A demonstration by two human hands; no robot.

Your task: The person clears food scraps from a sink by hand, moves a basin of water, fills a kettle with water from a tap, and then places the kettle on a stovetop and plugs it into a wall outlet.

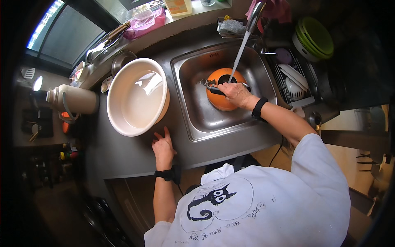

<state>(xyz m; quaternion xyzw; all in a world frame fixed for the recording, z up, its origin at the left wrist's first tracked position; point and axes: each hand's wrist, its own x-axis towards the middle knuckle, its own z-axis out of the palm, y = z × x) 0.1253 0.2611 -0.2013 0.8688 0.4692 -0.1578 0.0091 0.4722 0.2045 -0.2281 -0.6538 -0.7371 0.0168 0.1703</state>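
In the stainless steel sink (194,108) stands an orange kettle (222,103) with its top opening uncovered. My right hand (236,94) is closed around the kettle's black handle (216,90). From the chrome faucet (256,17) a stream of water (241,51) runs down to the kettle's dark opening. My left hand (163,148) rests at the counter with fingers apart and holds nothing. Just beyond its fingertips sits a large white basin (134,132) with water in it; whether a finger touches it I cannot tell.
A beige thermos jug (77,98) with a handle stands left of the basin. Right of the sink, a dish rack (285,83) holds white dishes, with green bowls (318,37) behind it. A wire caddy (234,35) sits behind the sink, and pink wipes (146,23) lie on the sill.
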